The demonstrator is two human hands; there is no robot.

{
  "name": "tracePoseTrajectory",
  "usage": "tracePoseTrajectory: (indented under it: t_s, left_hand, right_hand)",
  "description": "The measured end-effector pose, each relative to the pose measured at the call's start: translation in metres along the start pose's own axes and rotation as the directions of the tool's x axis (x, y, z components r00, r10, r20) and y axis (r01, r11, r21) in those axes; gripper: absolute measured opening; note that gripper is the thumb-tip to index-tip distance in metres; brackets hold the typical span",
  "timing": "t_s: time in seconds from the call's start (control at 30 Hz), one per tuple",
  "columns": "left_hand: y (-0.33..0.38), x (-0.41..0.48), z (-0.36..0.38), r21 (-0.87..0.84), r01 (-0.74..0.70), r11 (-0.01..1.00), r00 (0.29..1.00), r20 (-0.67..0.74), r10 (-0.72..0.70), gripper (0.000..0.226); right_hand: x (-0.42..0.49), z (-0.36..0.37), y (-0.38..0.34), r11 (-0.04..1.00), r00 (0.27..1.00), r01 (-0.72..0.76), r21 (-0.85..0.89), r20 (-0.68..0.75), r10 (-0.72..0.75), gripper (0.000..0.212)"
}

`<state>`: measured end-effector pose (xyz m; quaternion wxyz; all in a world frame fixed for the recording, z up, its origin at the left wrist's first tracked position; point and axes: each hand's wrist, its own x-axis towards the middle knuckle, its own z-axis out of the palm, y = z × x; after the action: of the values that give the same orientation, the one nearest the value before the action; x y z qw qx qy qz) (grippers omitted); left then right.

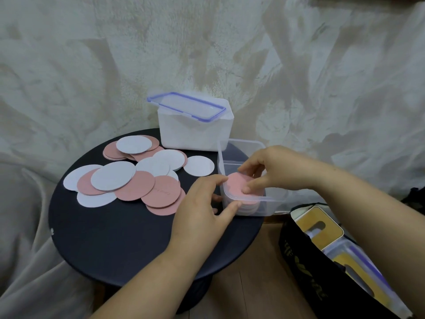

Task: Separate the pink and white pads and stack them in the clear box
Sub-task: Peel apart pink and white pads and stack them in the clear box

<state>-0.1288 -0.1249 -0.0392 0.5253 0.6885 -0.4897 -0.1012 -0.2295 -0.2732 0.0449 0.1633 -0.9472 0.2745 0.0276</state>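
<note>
Lidded white tub [195, 132] behind clear box [253, 201] | loose pads [128, 178] left

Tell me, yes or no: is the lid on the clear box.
No. The clear box is open at the top, and the right hand reaches inside to press a pink pad onto the stack.

**Round dark surface, crowded at the back**

Your round dark surface [119, 245] carries a loose overlapping spread of pink and white pads [128, 178] at its left rear, a white box [195, 134] behind, and the clear box [248, 203] at its right edge.
</note>
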Motion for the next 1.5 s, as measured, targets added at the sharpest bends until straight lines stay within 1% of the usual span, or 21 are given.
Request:
tracePoseTrajectory:
  t_s: [0.23, 0.33, 0.5, 0.57, 0.63, 0.7, 0.77, 0.8, 0.87, 0.93, 0.97, 1.07, 1.13, 1.23, 1.3, 1.33, 1.4, 1.5]
  left_hand:
    - [-0.001, -0.001, 0.0, 0.012, -0.011, 1.0, 1.0, -0.002, 0.011, 0.044]
    - [-0.001, -0.001, 0.0, 0.014, -0.013, 1.0, 1.0, -0.005, 0.013, 0.045]
    - [0.0, -0.005, -0.009, -0.027, -0.009, 1.0, 1.0, 0.0, 0.009, 0.041]
    - [-0.004, -0.007, -0.021, 0.008, -0.026, 1.0, 0.999, -0.038, 0.027, 0.034]
    - [-0.012, -0.008, -0.04, 0.089, -0.046, 0.995, 0.992, -0.116, 0.056, 0.024]
    - [-0.024, -0.008, -0.062, 0.201, -0.029, 0.979, 0.98, -0.188, 0.068, 0.018]
    - [-0.037, -0.006, -0.083, 0.293, 0.017, 0.956, 0.972, -0.228, 0.052, 0.019]
    - [-0.042, -0.005, -0.092, 0.32, 0.048, 0.946, 0.971, -0.239, 0.031, 0.02]
    - [-0.051, -0.004, -0.105, 0.353, 0.108, 0.929, 0.967, -0.253, -0.016, 0.023]
    - [-0.057, -0.004, -0.113, 0.398, 0.127, 0.909, 0.974, -0.225, -0.037, 0.025]
    - [-0.059, -0.004, -0.115, 0.438, 0.113, 0.892, 0.983, -0.182, -0.035, 0.028]
    - [-0.06, -0.008, -0.115, 0.551, 0.01, 0.835, 1.0, 0.015, -0.022, 0.036]
    - [-0.06, -0.012, -0.115, 0.59, -0.041, 0.806, 0.995, 0.097, -0.021, 0.038]
    - [-0.061, -0.018, -0.117, 0.601, -0.059, 0.797, 0.997, 0.076, 0.016, 0.034]
    - [-0.059, -0.027, -0.12, 0.59, -0.079, 0.804, 0.997, 0.058, 0.056, 0.026]
    - [-0.058, -0.032, -0.121, 0.576, -0.107, 0.811, 0.994, 0.062, 0.088, 0.026]
    - [-0.059, -0.044, -0.121, 0.528, -0.171, 0.832, 0.985, 0.06, 0.164, 0.035]
    - [-0.061, -0.058, -0.121, 0.497, -0.179, 0.849, 0.983, 0.059, 0.173, 0.041]
  right_hand:
    - [-0.001, 0.0, -0.004, 0.995, 0.998, 0.06, -0.084, 0.037, -0.057, 0.037]
    - [-0.001, 0.0, -0.005, 0.993, 0.997, 0.066, -0.095, 0.043, -0.062, 0.039]
    - [-0.004, 0.002, -0.005, 0.997, 0.999, 0.041, -0.07, 0.006, -0.041, 0.047]
    - [-0.005, 0.002, -0.005, 0.997, 0.999, 0.033, -0.076, -0.029, -0.035, 0.048]
    - [-0.008, 0.001, -0.008, 0.998, 0.992, 0.056, -0.043, -0.11, -0.06, 0.046]
    - [-0.01, 0.0, -0.019, 0.991, 0.965, 0.131, 0.026, -0.232, -0.121, 0.039]
    - [-0.011, 0.004, -0.036, 0.974, 0.929, 0.213, 0.082, -0.325, -0.176, 0.032]
    - [-0.01, 0.008, -0.046, 0.963, 0.916, 0.251, 0.101, -0.346, -0.203, 0.029]
    - [-0.008, 0.02, -0.065, 0.935, 0.901, 0.329, 0.134, -0.34, -0.269, 0.026]
    - [-0.002, 0.035, -0.083, 0.92, 0.893, 0.379, 0.105, -0.301, -0.334, 0.028]
    - [0.001, 0.043, -0.091, 0.921, 0.896, 0.381, 0.075, -0.277, -0.348, 0.031]
    - [0.009, 0.069, -0.106, 0.949, 0.927, 0.313, 0.035, -0.226, -0.298, 0.045]
    - [0.01, 0.085, -0.108, 0.966, 0.947, 0.26, 0.0, -0.198, -0.255, 0.051]
    - [0.006, 0.101, -0.103, 0.973, 0.953, 0.23, -0.016, -0.197, -0.229, 0.047]
    - [0.001, 0.105, -0.095, 0.975, 0.944, 0.22, -0.015, -0.25, -0.217, 0.042]
    - [-0.002, 0.106, -0.092, 0.975, 0.936, 0.221, -0.017, -0.277, -0.217, 0.039]
    - [-0.008, 0.107, -0.087, 0.975, 0.928, 0.224, -0.011, -0.303, -0.216, 0.038]
    - [-0.015, 0.11, -0.086, 0.972, 0.92, 0.237, 0.013, -0.323, -0.22, 0.044]
